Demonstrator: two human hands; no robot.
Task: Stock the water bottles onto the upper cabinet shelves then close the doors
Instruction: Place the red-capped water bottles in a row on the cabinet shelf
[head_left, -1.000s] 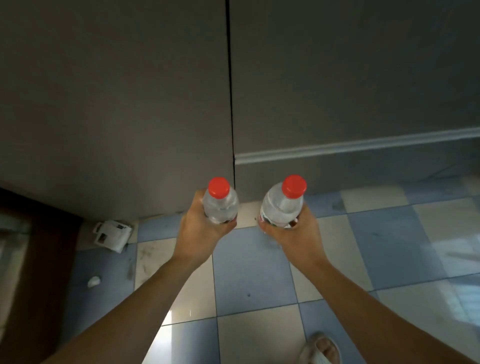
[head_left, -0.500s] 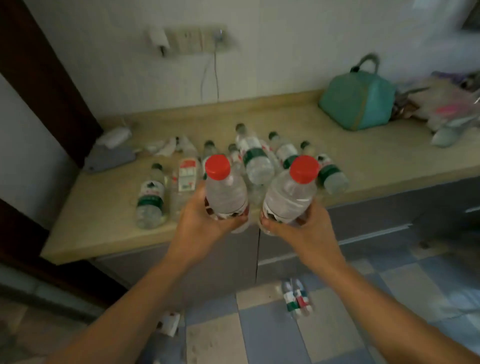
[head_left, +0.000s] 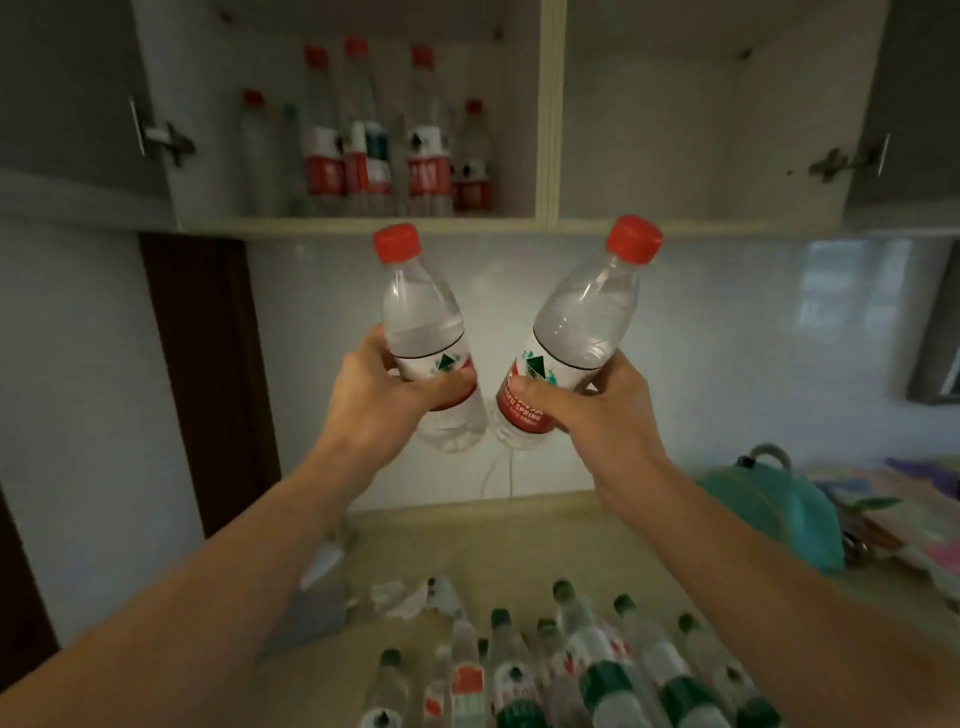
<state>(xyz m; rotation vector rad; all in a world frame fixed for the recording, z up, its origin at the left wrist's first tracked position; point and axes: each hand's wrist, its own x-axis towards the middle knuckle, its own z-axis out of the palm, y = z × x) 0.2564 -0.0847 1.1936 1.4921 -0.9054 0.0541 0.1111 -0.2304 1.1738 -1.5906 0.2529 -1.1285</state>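
The left hand (head_left: 379, 395) grasps one red-capped bottle (head_left: 426, 338) and the right hand (head_left: 592, 410) grasps the other bottle (head_left: 571, 338), fingers curled around the labels. Above the fingers, the open cabinet (head_left: 548, 130) already holds bottles (head_left: 374, 150) on its left shelf; below them, more bottles (head_left: 571, 670) lie on the counter (head_left: 597, 540).

The left hand (head_left: 387, 387) covers part of the left bottle's (head_left: 428, 343) label. On the countertop (head_left: 519, 540), the lying bottles (head_left: 571, 670) run off the bottom edge. Above it, the shelved bottles (head_left: 374, 140) blur; their labels are unreadable. Both cabinet doors (head_left: 67, 93) are cropped.
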